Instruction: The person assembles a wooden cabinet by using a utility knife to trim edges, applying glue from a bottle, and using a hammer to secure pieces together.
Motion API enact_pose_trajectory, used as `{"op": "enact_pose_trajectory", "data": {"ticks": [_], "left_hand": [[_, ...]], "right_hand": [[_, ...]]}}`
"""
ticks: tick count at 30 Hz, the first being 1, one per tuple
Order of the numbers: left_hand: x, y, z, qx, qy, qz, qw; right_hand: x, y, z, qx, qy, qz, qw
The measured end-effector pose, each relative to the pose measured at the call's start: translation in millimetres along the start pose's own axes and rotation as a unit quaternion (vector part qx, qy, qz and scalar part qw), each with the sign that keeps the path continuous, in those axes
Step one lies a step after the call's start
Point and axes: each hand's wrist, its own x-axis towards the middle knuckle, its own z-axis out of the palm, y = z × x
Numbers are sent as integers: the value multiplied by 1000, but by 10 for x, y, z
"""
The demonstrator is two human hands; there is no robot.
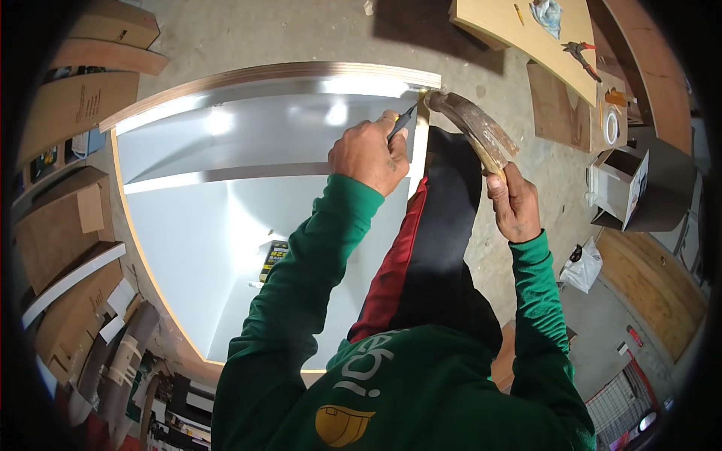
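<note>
My left hand (pixel 370 154) is closed round a slim dark pointed tool (pixel 402 122); its exact kind is unclear. The tool's tip points at the upper right corner of a white-lined cabinet (pixel 173 203) with raw wood edges. In my right hand (pixel 515 203) is a worn claw hammer (pixel 481 124), gripped by its wooden handle. The hammer's striking end lies beside that same corner, close to the tool's tip. Inside the cabinet, a white divider (pixel 256 171) runs across, and a small black and yellow box (pixel 274 259) lies further down.
At the upper right, a board (pixel 519 45) carries pliers (pixel 581 60) and a crumpled plastic bag (pixel 547 16). Tape (pixel 611 128), an open white box (pixel 618 184) and a white bag (pixel 583 267) are on the right. Cardboard and panels (pixel 75 113) line the left.
</note>
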Motion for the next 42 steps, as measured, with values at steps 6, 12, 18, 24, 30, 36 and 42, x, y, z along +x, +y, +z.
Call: {"op": "enact_pose_trajectory", "data": {"ticks": [6,12,18,24,30,36,42], "left_hand": [[5,3,-6,12,-1,9,1000],[-5,-17,28,2,9,7,1000],[-16,23,9,12,-1,1,1000],[-24,-1,33,4,7,0,1000],[0,-20,53,6,-2,6,1000],[0,-34,58,14,2,16,1000],[-9,-28,51,-1,-3,5,1000]], "right_hand": [[62,60,-17,-12,-23,34,999],[41,-46,-36,15,-12,27,999],[36,-11,-58,1,-19,38,999],[80,-139,-143,-20,-29,17,999],[86,-162,-152,-27,-39,42,998],[123,-219,-180,-41,-57,43,997],[73,-278,-202,3,-54,65,996]]}}
